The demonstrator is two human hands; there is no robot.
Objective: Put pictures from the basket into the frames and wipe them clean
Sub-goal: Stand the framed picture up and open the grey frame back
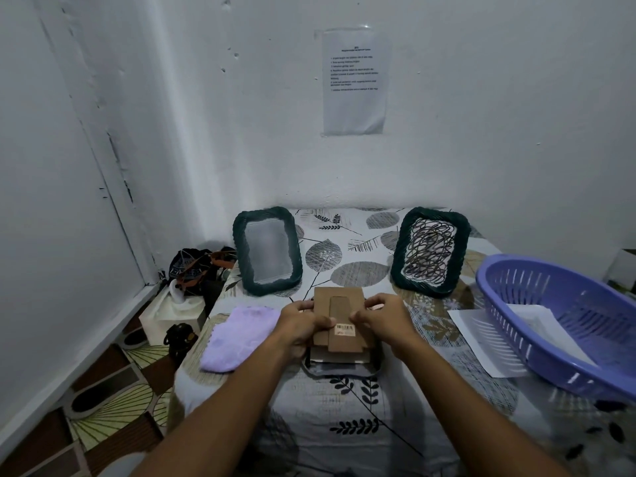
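Hands on the cardboard backing board [339, 316], mid-table. I see my left hand [298, 327] gripping its left edge, fingers curled round the far side and thumb pressed on the front face near the barcode sticker [345, 329]. Right hand [382, 320] pinches the right edge, thumb tip on the front, fingers curled behind. Board has a fold-out stand flap on its face and sits tilted over a dark frame [344, 364] lying flat on the leaf-print tablecloth [344, 407]; I can't tell whether board and frame are touching.

Two green woven-edge frames stand upright near the wall: left frame [267, 251] shows a blank grey pane, right frame [430, 251] holds a scribble picture. Well apart from each other, both beyond my hands.

Purple cloth [239, 337] lies folded just left of my left wrist. Purple slotted basket [564, 325] sits at the right table edge, paper sheets [537, 321] inside it, another white sheet [478, 335] partly under its near-left side.

Printed sheet [356, 80] is taped to the wall. Bags [199, 270] and a white box [172, 315] are on the floor left of the table.
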